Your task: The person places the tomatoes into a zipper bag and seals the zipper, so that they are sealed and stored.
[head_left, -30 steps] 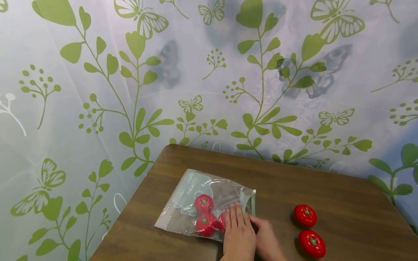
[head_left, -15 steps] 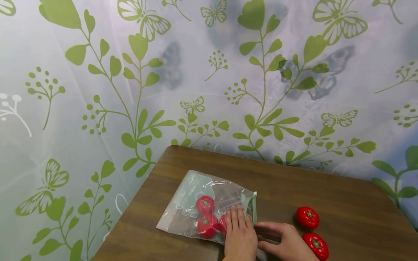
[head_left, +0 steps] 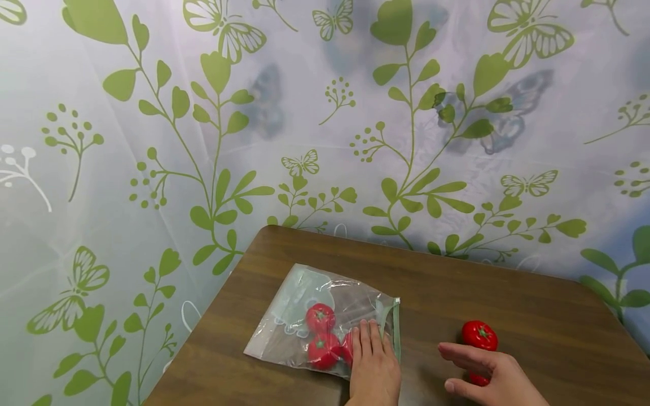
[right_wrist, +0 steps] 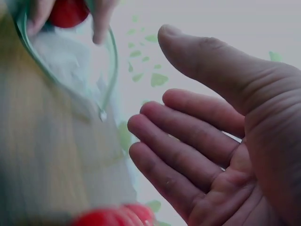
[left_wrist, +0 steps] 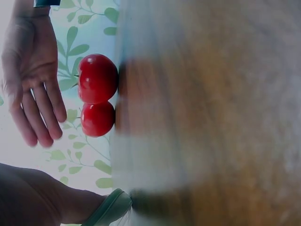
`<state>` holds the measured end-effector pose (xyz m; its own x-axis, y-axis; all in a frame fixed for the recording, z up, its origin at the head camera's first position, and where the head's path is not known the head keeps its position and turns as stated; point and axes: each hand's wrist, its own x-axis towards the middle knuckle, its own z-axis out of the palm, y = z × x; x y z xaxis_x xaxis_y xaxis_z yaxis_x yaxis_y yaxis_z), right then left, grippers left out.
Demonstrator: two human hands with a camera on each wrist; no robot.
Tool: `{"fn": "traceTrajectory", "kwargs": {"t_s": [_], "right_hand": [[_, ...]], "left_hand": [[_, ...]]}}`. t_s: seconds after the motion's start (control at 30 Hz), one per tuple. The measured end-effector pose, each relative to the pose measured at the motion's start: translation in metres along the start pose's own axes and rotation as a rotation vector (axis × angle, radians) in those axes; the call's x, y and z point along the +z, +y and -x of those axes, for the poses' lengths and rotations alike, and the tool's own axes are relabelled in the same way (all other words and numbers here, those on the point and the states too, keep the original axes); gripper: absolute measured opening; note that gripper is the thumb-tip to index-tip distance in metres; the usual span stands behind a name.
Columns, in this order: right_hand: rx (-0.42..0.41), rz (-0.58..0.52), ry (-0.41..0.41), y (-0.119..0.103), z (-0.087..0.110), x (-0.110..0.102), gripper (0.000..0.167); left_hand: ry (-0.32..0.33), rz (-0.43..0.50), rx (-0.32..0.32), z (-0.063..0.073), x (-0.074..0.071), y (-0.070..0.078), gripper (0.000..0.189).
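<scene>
A clear zip bag (head_left: 350, 290) with a green rim and a pale print lies flat on the table. Inside show three red tomatoes (head_left: 323, 351). My left hand (head_left: 374, 366) holds the bag at its mouth, fingers over the top film and thumb at the green rim (left_wrist: 110, 207). In the right wrist view the mouth gapes around a tomato (right_wrist: 68, 12). My right hand (head_left: 500, 375), holding nothing, hovers with fingers extended beside two loose tomatoes. The farther tomato (head_left: 479, 334) shows well; the nearer tomato (head_left: 479, 379) is mostly hidden behind that hand.
The brown wooden table (head_left: 416, 276) has rounded back corners. Behind it hangs a pale curtain (head_left: 325, 124) printed with green leaves and butterflies.
My right hand has left the bag's mouth beside my left hand and moved right to the loose tomatoes. The left hand has stayed on the bag.
</scene>
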<state>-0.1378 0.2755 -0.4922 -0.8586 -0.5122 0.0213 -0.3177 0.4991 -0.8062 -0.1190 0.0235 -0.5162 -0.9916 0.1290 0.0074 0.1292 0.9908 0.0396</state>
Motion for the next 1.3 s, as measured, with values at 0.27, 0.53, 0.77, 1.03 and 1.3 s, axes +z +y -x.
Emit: {"fn": "traceTrajectory", "kwargs": {"t_s": [0.27,0.53,0.77,1.03,1.3], "right_hand": [[0.259,-0.004,0.036,0.010,0.032,-0.033,0.062],[0.433,0.026,0.140,0.025,0.052,-0.048,0.073],[0.547,0.030,0.140,0.040,0.063,-0.054,0.086],[0.603,-0.024,0.142,0.053,0.063,-0.053,0.088],[0.593,-0.103,0.136,0.086,0.066,-0.052,0.087]], "left_hand": [[-0.007,0.007,0.014,0.001,-0.001,0.000,0.054],[0.042,-0.019,0.025,0.002,-0.002,0.000,0.054],[0.008,-0.008,0.024,0.002,-0.002,0.000,0.054],[-0.021,0.007,0.021,0.001,-0.001,-0.001,0.055],[-0.020,0.013,0.024,0.000,0.000,-0.002,0.057]]}}
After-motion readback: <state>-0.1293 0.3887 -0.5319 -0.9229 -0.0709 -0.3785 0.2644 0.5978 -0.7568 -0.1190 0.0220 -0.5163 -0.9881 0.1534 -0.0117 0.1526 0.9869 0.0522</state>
